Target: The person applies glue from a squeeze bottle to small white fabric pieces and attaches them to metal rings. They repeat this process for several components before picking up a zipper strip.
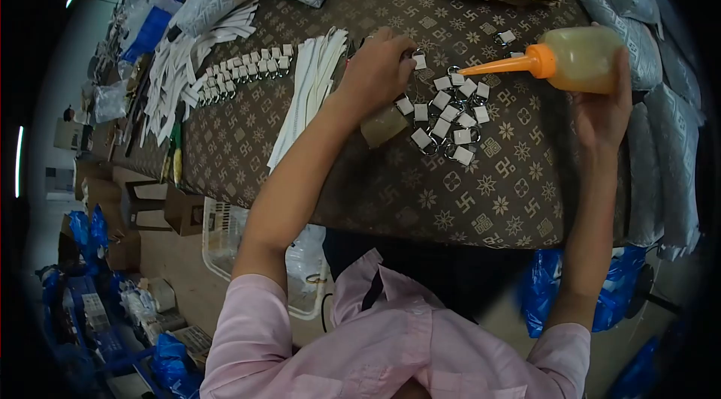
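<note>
The work surface was a table covered with brown patterned cloth (pixel 518 207); below its near edge stood a white basket (pixel 221 222) containing clear plastic (pixel 306 249). A blue bag (pixel 542 290) was located under the table on the right; its contents could not be determined. The translucent bottle (pixel 582 60) was positioned above the right part of the table, lying nearly horizontal, and contained yellowish liquid, deeper amber on its near side. Its orange nozzle (pixel 505 65) pointed left, with the tip at the far edge of a cluster of white-faced ring fittings (pixel 449 112); contact could not be confirmed. The right hand (pixel 612 95) was closed around the bottle's body. The left hand (pixel 381 65) was located left of the cluster, fingers bent; their exact opening and any held item could not be determined.
</note>
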The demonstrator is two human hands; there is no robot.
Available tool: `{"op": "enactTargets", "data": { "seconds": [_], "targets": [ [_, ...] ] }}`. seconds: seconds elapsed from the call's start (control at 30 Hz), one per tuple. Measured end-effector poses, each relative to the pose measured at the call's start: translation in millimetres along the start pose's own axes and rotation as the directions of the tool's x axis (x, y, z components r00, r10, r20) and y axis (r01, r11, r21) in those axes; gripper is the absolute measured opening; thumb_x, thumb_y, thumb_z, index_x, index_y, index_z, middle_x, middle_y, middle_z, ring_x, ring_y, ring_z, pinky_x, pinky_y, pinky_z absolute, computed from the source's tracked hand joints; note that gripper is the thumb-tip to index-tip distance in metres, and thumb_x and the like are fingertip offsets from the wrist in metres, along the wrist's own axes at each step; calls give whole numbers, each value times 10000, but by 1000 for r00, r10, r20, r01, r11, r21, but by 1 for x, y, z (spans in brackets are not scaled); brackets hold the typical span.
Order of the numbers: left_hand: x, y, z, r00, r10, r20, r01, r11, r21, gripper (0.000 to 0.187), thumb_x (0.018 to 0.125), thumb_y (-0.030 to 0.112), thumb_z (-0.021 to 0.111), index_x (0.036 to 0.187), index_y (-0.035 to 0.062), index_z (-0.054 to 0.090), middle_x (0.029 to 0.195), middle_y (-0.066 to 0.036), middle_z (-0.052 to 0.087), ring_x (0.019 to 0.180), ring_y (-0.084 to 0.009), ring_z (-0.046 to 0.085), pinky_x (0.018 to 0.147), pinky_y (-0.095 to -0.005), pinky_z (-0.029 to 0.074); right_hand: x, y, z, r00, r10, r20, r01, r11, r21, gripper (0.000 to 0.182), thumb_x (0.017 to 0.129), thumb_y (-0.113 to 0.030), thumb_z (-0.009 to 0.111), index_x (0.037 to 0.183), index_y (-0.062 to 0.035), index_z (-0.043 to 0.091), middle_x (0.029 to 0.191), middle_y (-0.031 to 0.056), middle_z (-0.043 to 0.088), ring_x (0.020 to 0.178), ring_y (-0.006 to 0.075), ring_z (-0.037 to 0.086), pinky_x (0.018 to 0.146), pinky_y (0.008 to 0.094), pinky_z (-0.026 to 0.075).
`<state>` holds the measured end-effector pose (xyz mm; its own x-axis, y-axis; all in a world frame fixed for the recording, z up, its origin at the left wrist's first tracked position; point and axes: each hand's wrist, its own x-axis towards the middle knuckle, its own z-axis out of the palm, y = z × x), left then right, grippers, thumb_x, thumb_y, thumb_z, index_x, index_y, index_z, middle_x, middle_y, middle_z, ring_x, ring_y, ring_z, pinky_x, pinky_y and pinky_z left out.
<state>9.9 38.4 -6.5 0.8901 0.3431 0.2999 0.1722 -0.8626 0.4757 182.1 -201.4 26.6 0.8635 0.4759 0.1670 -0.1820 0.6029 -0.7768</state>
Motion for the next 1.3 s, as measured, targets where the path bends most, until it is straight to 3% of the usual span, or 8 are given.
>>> {"op": "enactTargets", "data": {
  "seconds": [0.07, 0.17, 0.53, 0.73, 0.8, 0.93, 1.17, 1.3],
  "targets": [
    [7, -13, 5, 998, 70, -4, -70, 996, -50, 203, 795, 119, 575, 976, 34, 606, 901, -144, 539, 871, -306, 542, 754, -380, 437, -2, 1, 1, 997, -35, -73, 34, 999, -18, 510, 891, -321, 516, 1250, 18, 390, 1205, 135, 492, 1113, 233, 505, 912, 361, 461],
    [12, -19, 6, 987, 153, 39, -149, 985, -87, 217, 807, 128, 587, 1007, 46, 593, 890, -121, 536, 841, -270, 540, 741, -352, 432, -4, 1, 7, 1000, -27, -8, 27, 1000, -16, 518, 888, -326, 519, 1251, 19, 387, 1213, 137, 483, 1130, 236, 491, 955, 369, 422],
    [17, -5, 10, 987, 146, 68, -139, 986, -94, 184, 792, 131, 613, 951, 38, 616, 872, -128, 564, 853, -259, 549, 746, -342, 431, -2, 5, 7, 998, -39, -41, 35, 996, -77, 536, 875, -353, 536, 1241, 14, 399, 1193, 135, 494, 1096, 236, 513, 921, 364, 446],
    [-2, 4, -12, 991, -81, 107, 96, 985, -144, 174, 757, 134, 650, 850, -12, 631, 753, -120, 620, 698, -222, 596, 659, -309, 463, -2, 4, 5, 997, -58, -47, 52, 992, -118, 465, 871, -362, 539, 1187, -28, 468, 1103, 97, 553, 1012, 202, 559, 834, 348, 491],
    [-7, 9, -17, 972, -214, 100, 233, 939, -254, 166, 748, 131, 656, 821, -17, 634, 700, -77, 616, 648, -145, 583, 603, -268, 459, -3, 3, 7, 998, -60, -34, 55, 988, -147, 474, 873, -365, 534, 1196, -27, 459, 1110, 100, 548, 1016, 205, 555, 837, 351, 487],
    [-10, 15, -25, 951, -221, 215, 304, 793, -529, 122, 757, 110, 630, 772, -11, 623, 668, -32, 602, 596, -73, 549, 541, -204, 433, -12, 0, 17, 981, -188, -55, 172, 961, -219, 519, 881, -373, 516, 1238, -12, 411, 1149, 117, 515, 1050, 222, 530, 886, 370, 452],
    [-12, 23, -34, 937, -198, 286, 343, 671, -657, 108, 766, 97, 623, 753, -2, 582, 650, -37, 583, 560, -64, 531, 509, -200, 422, -20, -2, 22, 924, -340, 175, 381, 851, -362, 688, 865, -425, 516, 1326, 28, 278, 1154, 143, 487, 1054, 241, 517, 922, 381, 417],
    [-12, 23, -33, 917, -226, 328, 395, 625, -673, 104, 758, 73, 626, 756, -17, 574, 644, -41, 574, 553, -68, 526, 501, -202, 424, -24, 1, 27, 918, -353, 183, 397, 833, -386, 722, 853, -441, 527, 1332, 30, 261, 1148, 149, 485, 1054, 246, 515, 925, 377, 415]
  ]
}}
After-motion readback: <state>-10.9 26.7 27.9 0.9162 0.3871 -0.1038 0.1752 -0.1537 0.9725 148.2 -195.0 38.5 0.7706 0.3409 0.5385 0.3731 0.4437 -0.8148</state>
